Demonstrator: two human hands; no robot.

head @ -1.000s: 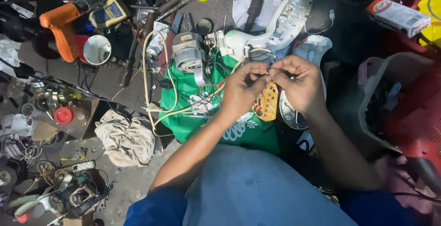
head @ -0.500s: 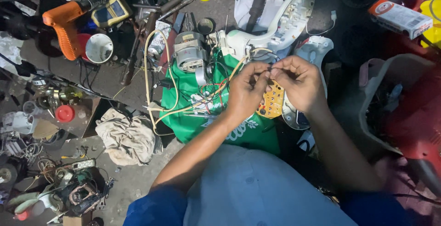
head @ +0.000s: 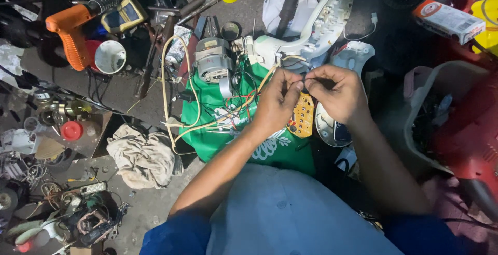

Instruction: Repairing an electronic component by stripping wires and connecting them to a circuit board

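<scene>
Cluttered floor lies below; nearest, a rag; over a green cloth, the left hand and right hand pinch thin wires between closed fingertips, just above a yellow circuit board; beyond, a motor, white fan housing, orange soldering gun.

Surface: grey concrete floor, bare patch at lower left of the frame.
Centre: green cloth spread flat; grey electric motor at its upper edge.
Left of centre: crumpled beige rag.
Upper left: orange soldering gun, white round cup.
Far left: red lid.
Lower left: tangle of wires and small tools.
Upper right: white and red box.
</scene>
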